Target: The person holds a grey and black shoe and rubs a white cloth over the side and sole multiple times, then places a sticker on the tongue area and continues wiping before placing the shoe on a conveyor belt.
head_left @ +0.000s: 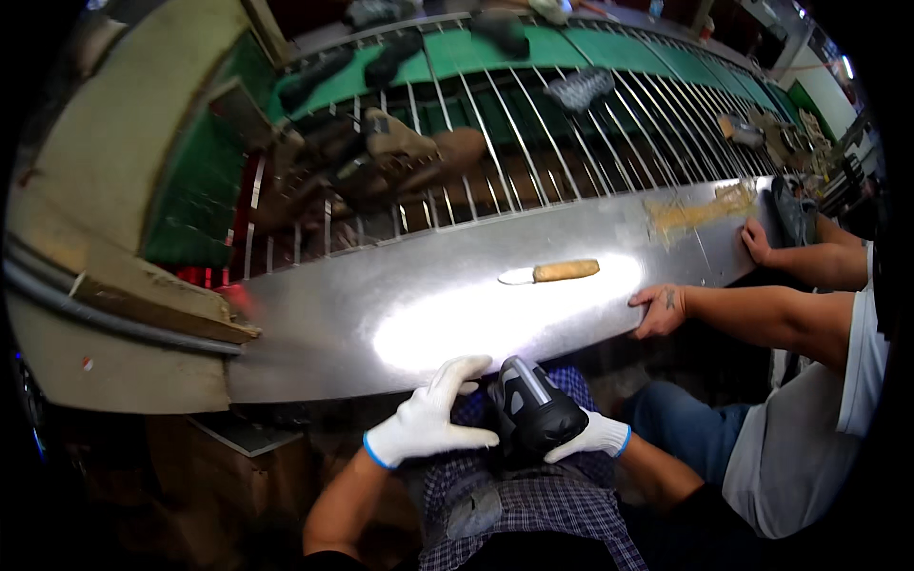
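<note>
A black shoe with light grey stripes (531,404) is in front of my body, just off the near edge of the metal table. My right hand (598,436), in a white knit glove with a blue cuff, grips the shoe from its right side; part of that hand is hidden behind it. To the left of the shoe, my gloved left hand (433,419) is open, thumb and fingers spread toward it. Farther off on the table lies a short knife with a tan handle (566,271), its pale blade pointing left.
The shiny metal table (314,324) spans the view. Beyond it, a conveyor of metal rods (533,143) carries several shoes, including a grey one (579,88). At right, a co-worker rests one hand (662,309) on the table's near edge. A wooden panel (114,143) stands at left.
</note>
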A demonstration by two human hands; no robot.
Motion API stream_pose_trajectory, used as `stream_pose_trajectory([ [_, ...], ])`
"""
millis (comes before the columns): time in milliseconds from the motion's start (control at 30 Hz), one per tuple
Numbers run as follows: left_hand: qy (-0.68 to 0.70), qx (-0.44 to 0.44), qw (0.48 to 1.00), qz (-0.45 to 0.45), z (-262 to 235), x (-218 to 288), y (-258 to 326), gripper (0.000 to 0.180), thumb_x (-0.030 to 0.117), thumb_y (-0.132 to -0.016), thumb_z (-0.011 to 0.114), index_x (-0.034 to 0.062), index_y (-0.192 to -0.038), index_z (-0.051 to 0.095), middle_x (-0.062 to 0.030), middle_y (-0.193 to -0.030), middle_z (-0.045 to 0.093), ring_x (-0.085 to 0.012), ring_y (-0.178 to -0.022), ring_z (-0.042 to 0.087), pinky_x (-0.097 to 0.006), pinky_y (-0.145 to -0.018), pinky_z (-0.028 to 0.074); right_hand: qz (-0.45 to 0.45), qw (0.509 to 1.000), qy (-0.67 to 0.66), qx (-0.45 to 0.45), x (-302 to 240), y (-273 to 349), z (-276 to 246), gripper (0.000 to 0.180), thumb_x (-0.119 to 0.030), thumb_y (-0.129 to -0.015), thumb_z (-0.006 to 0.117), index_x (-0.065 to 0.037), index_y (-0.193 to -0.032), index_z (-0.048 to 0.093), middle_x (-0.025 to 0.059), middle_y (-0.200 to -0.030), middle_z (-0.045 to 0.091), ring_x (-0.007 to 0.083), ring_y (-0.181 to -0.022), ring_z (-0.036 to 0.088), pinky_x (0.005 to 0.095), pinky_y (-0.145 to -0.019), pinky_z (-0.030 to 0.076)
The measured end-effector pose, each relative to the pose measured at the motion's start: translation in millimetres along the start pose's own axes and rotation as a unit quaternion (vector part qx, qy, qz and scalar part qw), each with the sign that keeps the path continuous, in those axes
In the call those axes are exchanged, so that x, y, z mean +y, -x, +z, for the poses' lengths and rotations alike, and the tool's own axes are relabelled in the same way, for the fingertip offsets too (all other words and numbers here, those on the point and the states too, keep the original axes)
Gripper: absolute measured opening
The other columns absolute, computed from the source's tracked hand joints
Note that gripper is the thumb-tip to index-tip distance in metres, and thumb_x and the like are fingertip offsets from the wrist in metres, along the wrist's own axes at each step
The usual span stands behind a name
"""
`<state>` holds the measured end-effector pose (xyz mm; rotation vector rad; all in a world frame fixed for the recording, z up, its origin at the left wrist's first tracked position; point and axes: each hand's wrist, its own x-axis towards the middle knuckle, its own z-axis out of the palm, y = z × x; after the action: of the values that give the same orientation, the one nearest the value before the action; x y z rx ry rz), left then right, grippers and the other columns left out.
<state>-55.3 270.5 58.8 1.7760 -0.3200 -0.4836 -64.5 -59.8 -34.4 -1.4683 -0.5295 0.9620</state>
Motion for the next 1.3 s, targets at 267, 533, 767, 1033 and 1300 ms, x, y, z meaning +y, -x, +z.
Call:
stream_pose_trajectory([
  [267, 0.006, 0.041, 0.986, 0.161, -26.5, 137.4, 11.1, 0.103, 0.022, -0.065, 0.106, 0.0011, -0.149, 0.050, -0.0174, -0.138, 0.067, -0.0252, -0.127, 0.067, -0.040, -0.110, 0.054, -0.135, 0.991, -0.016, -0.020, -13.2, -85.1, -64.7, 0.049, -0.011, -0.112, 0.054, 0.001, -0.159, 0.046, 0.0149, -0.150, 0.060, 0.0227, -0.139, 0.059, 0.0381, -0.119, 0.049],
  [533, -0.414, 0.398, 0.742, 0.346, 10.6, 120.1, -48.1, 0.088, 0.035, -0.058, 0.105, -0.0001, -0.127, 0.062, -0.0187, -0.117, 0.073, -0.0374, -0.099, 0.076, -0.045, -0.086, 0.064, -0.364, 0.845, 0.085, 0.383, -148.6, -106.9, -33.1, 0.084, -0.065, -0.110, 0.044, 0.005, -0.158, 0.039, 0.0175, -0.156, 0.049, 0.0285, -0.147, 0.046, 0.0419, -0.125, 0.034],
  [767, -0.413, 0.313, 0.782, 0.345, 30.1, 122.0, -72.7, 0.079, 0.031, -0.062, 0.102, -0.0021, -0.123, 0.065, -0.0212, -0.107, 0.074, -0.0402, -0.089, 0.075, -0.045, -0.079, 0.063, -0.330, 0.855, -0.055, 0.396, -123.1, -86.2, -47.2, 0.064, -0.046, -0.115, 0.047, 0.006, -0.152, 0.049, 0.0170, -0.144, 0.060, 0.0254, -0.135, 0.057, 0.0385, -0.118, 0.043],
  [1033, -0.443, 0.217, 0.796, 0.351, 44.2, 112.4, -78.4, 0.070, 0.015, -0.052, 0.089, -0.0053, -0.115, 0.069, -0.0268, -0.111, 0.072, -0.0380, -0.081, 0.071, -0.043, -0.069, 0.060, -0.141, 0.919, 0.029, 0.366, -136.5, -47.8, -63.6, 0.046, -0.022, -0.109, 0.053, 0.003, -0.147, 0.057, 0.0195, -0.136, 0.068, 0.0267, -0.123, 0.066, 0.0396, -0.109, 0.052],
  [1300, -0.443, 0.271, 0.778, 0.352, 10.0, 115.0, -56.8, 0.076, 0.023, -0.065, 0.096, 0.0079, -0.132, 0.064, -0.0255, -0.126, 0.069, -0.0413, -0.092, 0.073, -0.047, -0.074, 0.062, -0.155, 0.921, 0.233, 0.272, -224.2, -65.4, -64.5, 0.045, -0.025, -0.107, 0.059, 0.001, -0.143, 0.060, 0.0212, -0.137, 0.066, 0.0375, -0.124, 0.066, 0.0443, -0.111, 0.050],
])
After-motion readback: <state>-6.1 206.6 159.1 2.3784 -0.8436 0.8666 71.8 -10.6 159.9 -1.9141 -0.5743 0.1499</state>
